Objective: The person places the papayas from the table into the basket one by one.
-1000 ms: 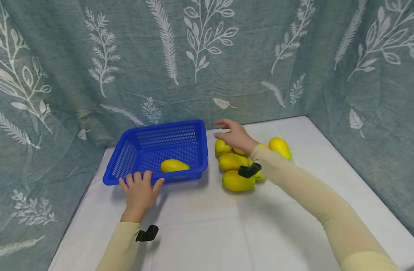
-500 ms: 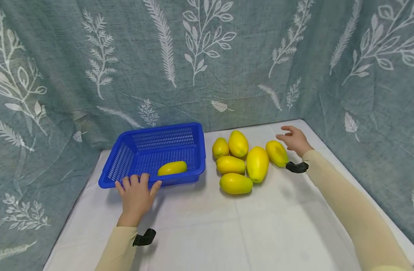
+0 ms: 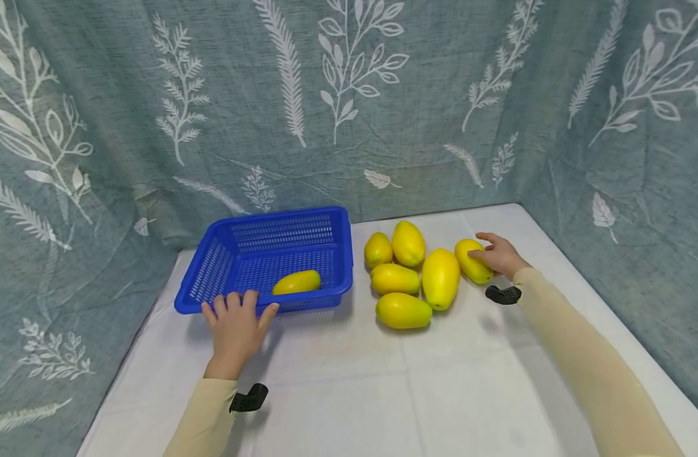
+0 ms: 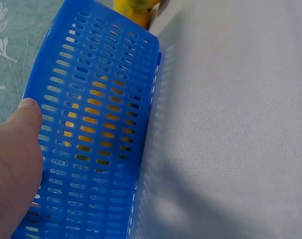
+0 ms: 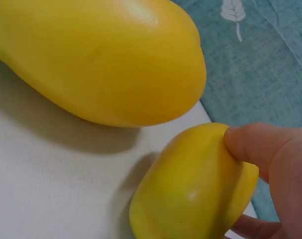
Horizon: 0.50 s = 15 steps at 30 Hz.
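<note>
My left hand [image 3: 235, 333] holds the near rim of a blue plastic basket [image 3: 212, 270], fingers over the edge; in the left wrist view the thumb [image 4: 29, 117] lies along the outer side of the rim. One yellow papaya [image 3: 297, 282] lies inside the basket near its front wall. At the right, my right hand [image 3: 500, 255] grips the rightmost papaya [image 5: 190, 184], with the thumb on its upper side and fingers around its far side, partly hidden. A larger papaya [image 3: 440, 279] lies just left of it.
Several more papayas, such as the front one [image 3: 403, 311] and the back one [image 3: 408, 243], lie grouped between basket and right hand. A white cloth [image 3: 349, 393] covers the table. Green leaf-patterned curtains [image 3: 223, 95] hang behind and at both sides.
My right hand has moved right from over the papaya group, past the pile, then down onto the rightmost papaya and taken hold of it. The left hand stays on the basket rim.
</note>
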{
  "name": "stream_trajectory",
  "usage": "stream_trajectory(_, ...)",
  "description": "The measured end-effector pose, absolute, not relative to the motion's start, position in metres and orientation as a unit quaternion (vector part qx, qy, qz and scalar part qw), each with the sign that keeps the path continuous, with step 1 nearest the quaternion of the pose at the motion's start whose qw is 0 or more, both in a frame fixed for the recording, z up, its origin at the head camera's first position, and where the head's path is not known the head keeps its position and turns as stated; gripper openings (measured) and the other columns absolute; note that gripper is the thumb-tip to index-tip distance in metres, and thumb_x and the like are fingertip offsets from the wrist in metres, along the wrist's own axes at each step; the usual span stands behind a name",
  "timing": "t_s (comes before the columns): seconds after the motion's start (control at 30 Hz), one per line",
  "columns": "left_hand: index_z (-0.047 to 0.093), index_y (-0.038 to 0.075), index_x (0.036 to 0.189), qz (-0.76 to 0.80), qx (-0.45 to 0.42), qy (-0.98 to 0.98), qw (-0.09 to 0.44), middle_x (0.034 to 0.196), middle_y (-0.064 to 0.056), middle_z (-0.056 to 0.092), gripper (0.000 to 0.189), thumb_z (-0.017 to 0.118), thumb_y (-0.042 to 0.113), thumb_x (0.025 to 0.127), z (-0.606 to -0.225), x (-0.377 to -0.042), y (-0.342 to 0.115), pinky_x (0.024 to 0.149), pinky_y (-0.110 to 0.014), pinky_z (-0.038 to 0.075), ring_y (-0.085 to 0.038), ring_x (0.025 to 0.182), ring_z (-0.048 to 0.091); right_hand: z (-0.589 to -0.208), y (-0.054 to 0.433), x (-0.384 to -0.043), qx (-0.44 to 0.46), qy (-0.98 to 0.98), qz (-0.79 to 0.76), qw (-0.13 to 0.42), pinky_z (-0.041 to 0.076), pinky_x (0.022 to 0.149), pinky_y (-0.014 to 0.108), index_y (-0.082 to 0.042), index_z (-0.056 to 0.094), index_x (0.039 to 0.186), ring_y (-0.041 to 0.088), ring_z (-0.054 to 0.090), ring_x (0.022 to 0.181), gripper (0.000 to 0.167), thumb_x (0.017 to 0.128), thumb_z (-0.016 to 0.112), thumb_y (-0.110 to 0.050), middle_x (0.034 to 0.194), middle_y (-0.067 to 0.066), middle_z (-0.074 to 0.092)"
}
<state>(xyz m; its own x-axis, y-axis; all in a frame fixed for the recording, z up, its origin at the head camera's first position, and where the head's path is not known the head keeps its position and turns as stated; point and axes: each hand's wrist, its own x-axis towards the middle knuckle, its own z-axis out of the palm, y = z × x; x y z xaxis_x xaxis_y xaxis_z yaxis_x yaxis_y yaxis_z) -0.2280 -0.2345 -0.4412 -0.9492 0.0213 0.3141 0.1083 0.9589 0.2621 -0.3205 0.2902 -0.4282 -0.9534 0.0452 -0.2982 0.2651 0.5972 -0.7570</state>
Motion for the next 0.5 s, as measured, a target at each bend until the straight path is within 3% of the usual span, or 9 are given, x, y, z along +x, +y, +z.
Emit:
stream_trajectory(0.27, 0.056, -0.003, 0.129, -0.142, -0.034, -0.977, 0.157, 0.126, -0.037, 0.053, 0.055, 0.059, 0.045, 0.101, -0.442, -0.229, -0.235, 0.113, -0.081, 0.005, -0.061, 0.13, 0.036, -0.431, 0.289, -0.32, 0.059, 0.877, -0.455, 0.144, 0.053, 0.099, 0.056, -0.013, 0.014, 0.164, 0.051, 0.038, 0.142, 0.068, 0.108, 0.048, -0.029, 0.164, 0.036, 0.013)
stream_trajectory(0.5, 0.056, -0.002, 0.128, -0.143, -0.036, -0.977, 0.156, 0.126, -0.037, 0.054, 0.055, 0.06, 0.045, 0.101, -0.442, -0.229, -0.235, 0.113, -0.081, 0.006, -0.061, 0.13, 0.036, -0.411, 0.287, -0.327, 0.047, 0.874, -0.47, 0.113, 0.055, 0.096, 0.054, -0.014, 0.014, 0.164, 0.049, 0.043, 0.138, 0.066, 0.108, 0.045, -0.029, 0.164, 0.036, 0.015)
